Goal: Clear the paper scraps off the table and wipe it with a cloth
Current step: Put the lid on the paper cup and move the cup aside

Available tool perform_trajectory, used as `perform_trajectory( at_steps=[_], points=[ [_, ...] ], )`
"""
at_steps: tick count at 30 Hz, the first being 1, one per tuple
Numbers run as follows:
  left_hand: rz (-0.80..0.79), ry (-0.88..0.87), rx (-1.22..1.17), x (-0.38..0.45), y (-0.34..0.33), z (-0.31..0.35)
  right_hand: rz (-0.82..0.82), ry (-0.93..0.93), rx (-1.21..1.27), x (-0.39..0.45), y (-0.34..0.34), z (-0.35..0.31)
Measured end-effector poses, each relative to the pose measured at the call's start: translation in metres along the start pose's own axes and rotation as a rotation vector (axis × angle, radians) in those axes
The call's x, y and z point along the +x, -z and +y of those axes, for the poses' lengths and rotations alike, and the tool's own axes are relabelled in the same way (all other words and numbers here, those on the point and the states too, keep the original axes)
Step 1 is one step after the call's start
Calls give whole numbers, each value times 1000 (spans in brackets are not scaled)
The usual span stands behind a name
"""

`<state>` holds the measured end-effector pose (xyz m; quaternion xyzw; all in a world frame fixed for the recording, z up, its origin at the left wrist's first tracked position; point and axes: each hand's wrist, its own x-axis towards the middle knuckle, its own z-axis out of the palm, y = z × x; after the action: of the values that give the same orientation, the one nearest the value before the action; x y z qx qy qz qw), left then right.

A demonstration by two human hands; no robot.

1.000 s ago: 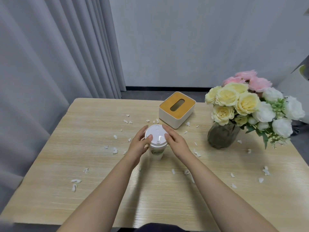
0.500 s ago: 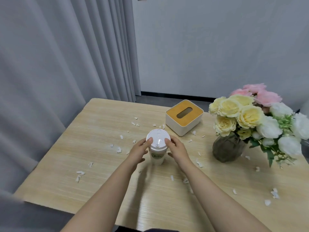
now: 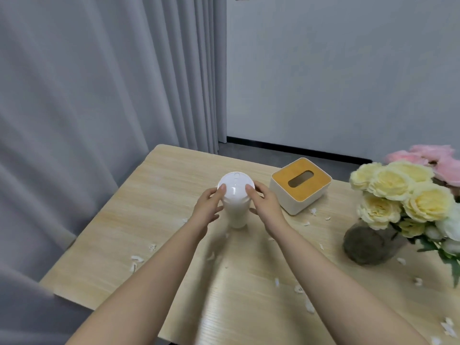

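Observation:
A white paper cup (image 3: 236,210) with a white lid is held between both hands over the wooden table (image 3: 139,220). My left hand (image 3: 207,207) grips its left side, thumb on the lid's rim. On the other side my right hand (image 3: 265,200) grips the cup, thumb also on the lid. Whether the cup's base touches the table I cannot tell. Small white paper scraps (image 3: 137,258) lie scattered over the table, several near the left edge and more at the right front (image 3: 310,306). No cloth is in view.
A white tissue box (image 3: 301,185) with a wooden top stands right of the cup. A dark vase (image 3: 368,245) of yellow, pink and white flowers stands at the right. Grey curtains (image 3: 99,95) hang along the left.
Both hands have carried the cup away from me and to the left, toward the far left part of the table. The view has swung left.

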<state>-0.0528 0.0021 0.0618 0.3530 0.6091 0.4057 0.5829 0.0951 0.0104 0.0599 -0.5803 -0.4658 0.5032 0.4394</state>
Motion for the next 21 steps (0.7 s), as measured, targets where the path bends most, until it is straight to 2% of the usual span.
perform_trajectory(
  at_steps=[11, 21],
  points=[
    [-32, -27, -26, 114, 125, 65, 27, -48, 91, 117, -135, -44],
    [62, -29, 11, 226, 213, 116, -34, -110, 76, 226, -242, -67]
  ],
)
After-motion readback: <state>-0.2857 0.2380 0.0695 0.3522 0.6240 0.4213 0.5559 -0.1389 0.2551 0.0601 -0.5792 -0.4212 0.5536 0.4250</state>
